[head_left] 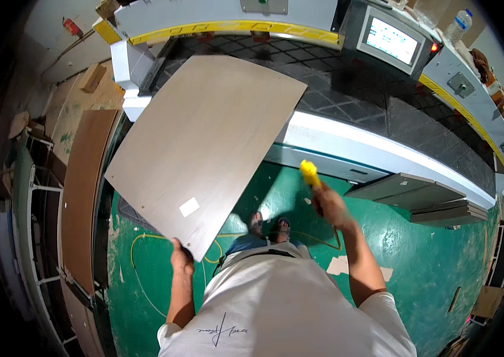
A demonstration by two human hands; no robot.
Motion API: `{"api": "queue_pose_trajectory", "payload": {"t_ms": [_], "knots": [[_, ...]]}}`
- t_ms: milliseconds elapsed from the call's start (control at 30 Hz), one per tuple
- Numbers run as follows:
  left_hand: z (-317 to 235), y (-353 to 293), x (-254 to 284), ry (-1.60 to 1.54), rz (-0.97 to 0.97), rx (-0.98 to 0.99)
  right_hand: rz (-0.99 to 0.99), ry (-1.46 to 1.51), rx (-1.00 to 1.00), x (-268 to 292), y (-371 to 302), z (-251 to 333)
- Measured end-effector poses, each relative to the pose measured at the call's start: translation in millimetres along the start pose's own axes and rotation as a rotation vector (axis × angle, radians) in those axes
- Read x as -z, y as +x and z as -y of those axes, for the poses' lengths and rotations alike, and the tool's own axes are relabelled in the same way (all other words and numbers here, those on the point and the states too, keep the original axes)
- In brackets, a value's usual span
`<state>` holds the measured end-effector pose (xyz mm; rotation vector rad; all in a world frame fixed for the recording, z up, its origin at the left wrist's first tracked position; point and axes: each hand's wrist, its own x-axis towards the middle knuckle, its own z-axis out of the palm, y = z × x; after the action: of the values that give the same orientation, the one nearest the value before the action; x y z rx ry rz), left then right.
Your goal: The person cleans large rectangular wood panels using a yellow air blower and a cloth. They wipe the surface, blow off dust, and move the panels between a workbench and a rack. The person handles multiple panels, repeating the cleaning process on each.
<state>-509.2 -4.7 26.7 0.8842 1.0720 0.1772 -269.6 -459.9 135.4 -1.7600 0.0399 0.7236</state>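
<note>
A large grey-brown wood-grain panel (204, 131) slants across the left of centre, its far part over the black belt of a machine. A white label (189, 207) is on its face towards the near end, and small holes show near its corners. My left hand (182, 257) grips the panel's near corner, thumb on top, the other fingers hidden beneath. To the right, apart from the panel, my right hand (330, 205) is closed round a yellow air blow gun (310, 173). A thin yellow hose (317, 243) hangs below that hand and loops over the floor.
The machine's dark belt (359, 89) runs along the far side, with a lit control screen (391, 40) above. More panels (407, 190) are stacked at the right against its white front edge. A brown panel (85, 196) stands at the left beside a metal rack (41, 190).
</note>
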Motion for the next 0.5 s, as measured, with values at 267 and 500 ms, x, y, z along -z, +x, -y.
{"api": "queue_pose_trajectory", "payload": {"t_ms": [267, 500], "knots": [[21, -46, 174, 0.055, -0.579, -0.076, -0.041, -0.053, 0.001, -12, 7, 10], [8, -44, 246, 0.706, -1.042, -0.17, 0.037, -0.027, -0.043, -49, 23, 4]]}}
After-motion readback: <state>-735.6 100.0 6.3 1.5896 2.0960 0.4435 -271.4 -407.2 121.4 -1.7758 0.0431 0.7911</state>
